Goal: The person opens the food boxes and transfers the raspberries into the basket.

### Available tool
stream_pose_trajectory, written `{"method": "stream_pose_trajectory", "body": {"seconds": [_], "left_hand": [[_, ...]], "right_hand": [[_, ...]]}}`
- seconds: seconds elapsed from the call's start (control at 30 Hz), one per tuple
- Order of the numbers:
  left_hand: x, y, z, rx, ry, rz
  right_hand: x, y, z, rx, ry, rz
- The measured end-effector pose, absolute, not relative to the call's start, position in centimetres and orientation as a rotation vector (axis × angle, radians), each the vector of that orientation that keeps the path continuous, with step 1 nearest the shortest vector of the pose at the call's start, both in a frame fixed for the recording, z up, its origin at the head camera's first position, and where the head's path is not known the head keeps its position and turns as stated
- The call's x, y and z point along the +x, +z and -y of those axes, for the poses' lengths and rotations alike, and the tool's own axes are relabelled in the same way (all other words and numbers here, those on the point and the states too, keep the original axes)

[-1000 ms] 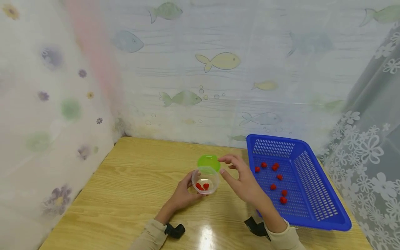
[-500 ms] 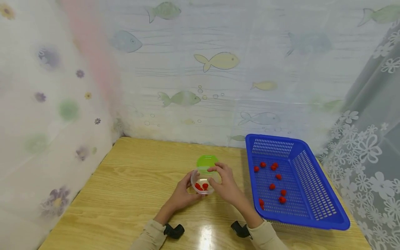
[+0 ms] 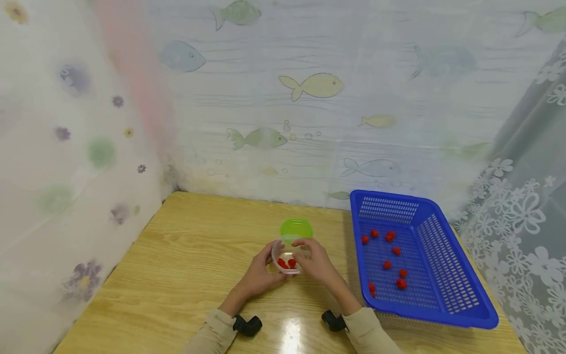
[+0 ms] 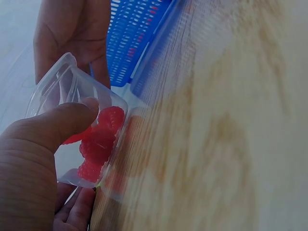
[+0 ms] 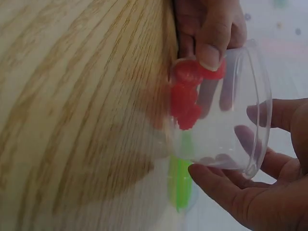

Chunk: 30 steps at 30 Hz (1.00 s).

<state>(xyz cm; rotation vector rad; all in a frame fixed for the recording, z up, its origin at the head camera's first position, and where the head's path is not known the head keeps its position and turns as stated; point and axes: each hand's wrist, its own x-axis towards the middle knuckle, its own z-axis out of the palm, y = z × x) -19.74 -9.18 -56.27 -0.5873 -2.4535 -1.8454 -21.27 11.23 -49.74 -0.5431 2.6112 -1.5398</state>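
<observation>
left hand (image 3: 260,276) curled round a clear cup (image 5: 216,137) of red berries (image 5: 184,99), right hand (image 3: 316,261) at its rim, fingers apart

And there was the back hanging (image 3: 309,113), pale and busy with fish, green, blue and yellow, cruising over thin wavy lines and little bubbles! Over on the left, a whitish sheet (image 3: 40,236) came in with purple and yellow flowers, a soft pink band (image 3: 132,73) streaking down near the corner. On the right, a grey drape (image 3: 530,211) answered with white blossoms. Below, the wood-grained counter (image 3: 190,236) caught a bright glare (image 3: 291,334) up front.
</observation>
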Motion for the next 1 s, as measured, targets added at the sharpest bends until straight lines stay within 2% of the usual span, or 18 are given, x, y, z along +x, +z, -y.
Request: {"method": "stream_pose_trajectory", "body": {"seconds": [0.3, 0.6, 1.0], "left_hand": [[-19.6, -56.3, 9.2, -0.575, -1.852, 2.473], [-19.7, -56.1, 9.0, -0.578, -1.874, 2.461], [-19.7, -56.1, 9.2, -0.603, -1.853, 2.480]], "right_hand": [[-22.6, -50.8, -11.2, -0.553, -1.469, -2.567], [-24.0, -50.2, -11.1, -0.637, -1.267, -2.566], [-23.9, -49.4, -10.4, -0.553, -1.223, -2.522]]}}
